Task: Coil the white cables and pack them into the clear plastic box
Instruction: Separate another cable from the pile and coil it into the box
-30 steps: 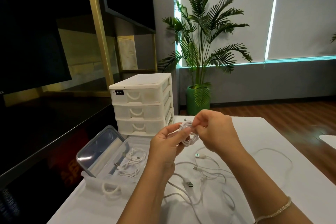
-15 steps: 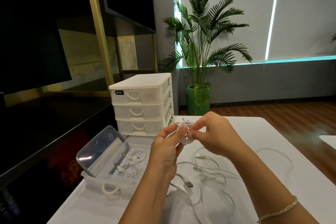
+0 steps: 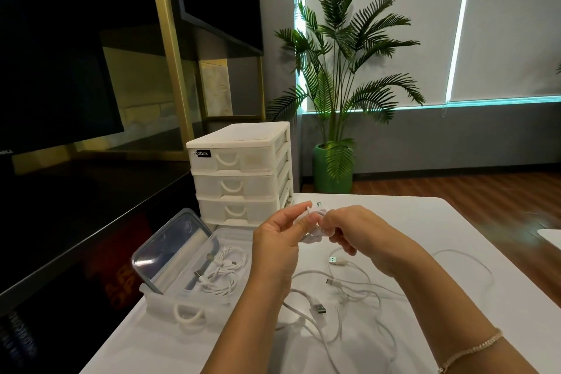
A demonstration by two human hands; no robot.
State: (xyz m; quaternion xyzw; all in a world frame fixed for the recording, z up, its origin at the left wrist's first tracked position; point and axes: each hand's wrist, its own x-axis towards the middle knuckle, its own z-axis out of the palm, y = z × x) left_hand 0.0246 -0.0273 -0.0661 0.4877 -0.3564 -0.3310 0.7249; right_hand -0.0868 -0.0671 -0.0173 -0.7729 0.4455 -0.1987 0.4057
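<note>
White table holds loose cables, seemingly tangled.

1. The place looks like an office or meeting room rather than a home kitchen or workshop.
2. A plain white table stands on a wood-plank floor.
3. Pale roller blinds cover the windows above a grey wall.
4. A tall potted palm in a green pot stands in the corner.
5. A white three-drawer desktop organiser sits on the table.
6. To the left stands a dark shelving unit with gold-coloured metal uprights.
</note>
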